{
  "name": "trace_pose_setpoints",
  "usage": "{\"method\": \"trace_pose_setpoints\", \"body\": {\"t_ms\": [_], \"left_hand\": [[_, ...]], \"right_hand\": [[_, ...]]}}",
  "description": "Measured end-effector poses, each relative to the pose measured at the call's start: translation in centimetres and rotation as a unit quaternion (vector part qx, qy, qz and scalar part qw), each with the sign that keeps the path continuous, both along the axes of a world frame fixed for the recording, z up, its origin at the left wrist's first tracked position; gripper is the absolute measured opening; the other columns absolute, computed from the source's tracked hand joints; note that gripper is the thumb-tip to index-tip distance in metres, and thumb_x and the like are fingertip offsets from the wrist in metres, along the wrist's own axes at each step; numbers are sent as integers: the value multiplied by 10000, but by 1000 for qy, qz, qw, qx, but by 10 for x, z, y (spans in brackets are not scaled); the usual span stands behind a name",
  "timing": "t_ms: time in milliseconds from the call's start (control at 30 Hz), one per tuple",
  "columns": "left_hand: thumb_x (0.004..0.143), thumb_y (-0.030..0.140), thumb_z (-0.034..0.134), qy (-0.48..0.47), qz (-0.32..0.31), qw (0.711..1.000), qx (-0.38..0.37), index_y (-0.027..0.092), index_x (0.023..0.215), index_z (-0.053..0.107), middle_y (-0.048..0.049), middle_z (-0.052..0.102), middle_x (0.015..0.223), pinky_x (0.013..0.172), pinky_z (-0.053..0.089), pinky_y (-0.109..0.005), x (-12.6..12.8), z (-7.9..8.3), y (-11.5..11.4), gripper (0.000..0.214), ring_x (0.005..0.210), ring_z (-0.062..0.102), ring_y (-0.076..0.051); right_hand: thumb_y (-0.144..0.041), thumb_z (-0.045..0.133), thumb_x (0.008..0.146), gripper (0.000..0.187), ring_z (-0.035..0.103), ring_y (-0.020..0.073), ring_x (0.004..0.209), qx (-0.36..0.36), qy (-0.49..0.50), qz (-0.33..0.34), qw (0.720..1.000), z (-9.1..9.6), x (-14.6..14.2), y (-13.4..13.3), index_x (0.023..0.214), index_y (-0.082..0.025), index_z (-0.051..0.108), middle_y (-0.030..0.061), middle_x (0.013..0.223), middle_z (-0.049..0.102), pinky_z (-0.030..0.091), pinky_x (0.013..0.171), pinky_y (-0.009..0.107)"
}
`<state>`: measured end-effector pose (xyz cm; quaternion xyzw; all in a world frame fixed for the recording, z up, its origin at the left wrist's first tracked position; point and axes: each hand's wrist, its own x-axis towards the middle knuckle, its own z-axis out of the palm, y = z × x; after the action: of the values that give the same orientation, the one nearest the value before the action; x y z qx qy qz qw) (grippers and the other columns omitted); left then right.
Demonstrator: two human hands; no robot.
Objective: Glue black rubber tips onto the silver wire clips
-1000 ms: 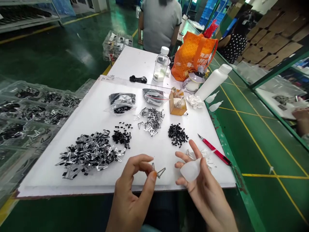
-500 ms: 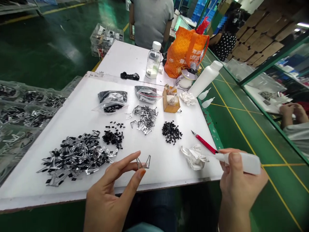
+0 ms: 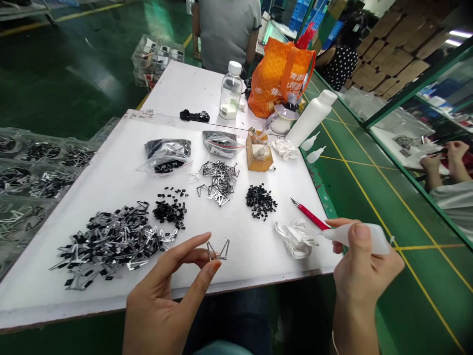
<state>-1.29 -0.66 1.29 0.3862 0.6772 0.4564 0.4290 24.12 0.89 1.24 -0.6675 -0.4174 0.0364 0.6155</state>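
Clip (image 3: 218, 250) pinched by its base in my left hand (image 3: 166, 296), thumb against fingers (image 3: 192, 242), prongs up and clear, over the tabletop (image 3: 121, 167) front edge. Right hand (image 3: 364, 268) wrapped tight on squeeze bottle (image 3: 356, 235), nozzle level, aimed left at it; crumpled tissue (image 3: 295, 238) just beside the tip.

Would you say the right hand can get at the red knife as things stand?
Likely not yet: the red knife lies uncovered beside the right hand, but that hand grips a white dropper bottle.
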Motion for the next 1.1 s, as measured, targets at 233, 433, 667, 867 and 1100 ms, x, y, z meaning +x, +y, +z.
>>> {"method": "trace_pose_setpoints", "body": {"t_ms": [233, 433, 667, 867, 1100], "left_hand": [[812, 372, 816, -25, -40, 998, 39, 328, 1000, 786, 25, 743, 842, 1017, 452, -416, 10, 2, -3, 196, 925, 676, -244], [873, 268, 803, -34, -151, 982, 112, 377, 1076, 786, 42, 715, 805, 875, 499, -355, 12, -1, -7, 230, 809, 658, -195], [883, 241, 805, -42, -152, 981, 115, 411, 1112, 783, 65, 702, 804, 935, 455, -365, 10, 2, -8, 286, 763, 607, -163], [819, 222, 837, -65, -125, 983, 117, 360, 1032, 826, 58, 717, 735, 920, 450, -395, 15, 6, -4, 254, 699, 602, -174], [809, 203, 839, -66, -115, 984, 122, 372, 1020, 827, 70, 718, 719, 925, 444, -387, 16, 9, -3, 270, 683, 595, -165]], "right_hand": [[-604, 693, 886, 423, 515, 171, 514, 100, 135, 49, 985, 15, -29, -9, 716, -224, 766, -3, 572, 649, 456, 590, 355], [-648, 485, 1005, 527, 551, 193, 506, 92, 15, 182, 979, 15, -57, -32, 771, -290, 793, -15, 556, 655, 466, 859, 456], [-620, 601, 964, 452, 511, 166, 514, 114, 69, 154, 979, 20, -78, -24, 749, -283, 812, -45, 566, 656, 382, 1012, 432], [-662, 581, 947, 471, 565, 218, 629, 85, 124, 126, 981, 13, -81, -30, 776, -293, 819, -9, 627, 653, 342, 1103, 506], [-628, 570, 970, 448, 563, 195, 636, 102, 115, 143, 978, 11, -79, -28, 808, -302, 833, -24, 678, 684, 358, 1038, 431]]}}
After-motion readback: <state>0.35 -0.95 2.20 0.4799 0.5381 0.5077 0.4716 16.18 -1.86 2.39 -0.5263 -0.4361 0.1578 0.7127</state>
